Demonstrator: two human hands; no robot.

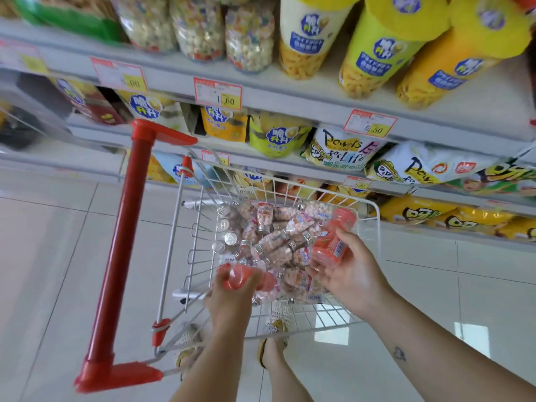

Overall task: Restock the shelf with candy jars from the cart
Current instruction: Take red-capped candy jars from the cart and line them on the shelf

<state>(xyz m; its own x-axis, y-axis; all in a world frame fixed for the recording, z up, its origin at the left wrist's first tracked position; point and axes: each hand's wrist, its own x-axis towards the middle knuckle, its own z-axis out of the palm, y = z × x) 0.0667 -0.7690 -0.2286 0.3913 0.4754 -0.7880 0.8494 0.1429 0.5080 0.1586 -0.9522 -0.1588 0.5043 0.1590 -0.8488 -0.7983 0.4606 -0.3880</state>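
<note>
A white wire cart (374,216) with a red handle (124,245) stands in front of me, filled with several small clear candy jars (272,242) with silver caps. My left hand (232,297) grips a pink-red candy jar (246,280) lying low over the near side of the basket. My right hand (351,274) holds a second pink-red jar (333,242) by its base, tilted, cap pointing up and to the right above the basket's right side.
Grey shelves (290,91) run across the top, holding tall snack tubs (383,44), clear jars of puffed snacks (197,27) and popcorn bags (342,149), with red and yellow price tags (217,94). White tiled floor (43,256) lies left and right. My feet (269,352) stand under the cart.
</note>
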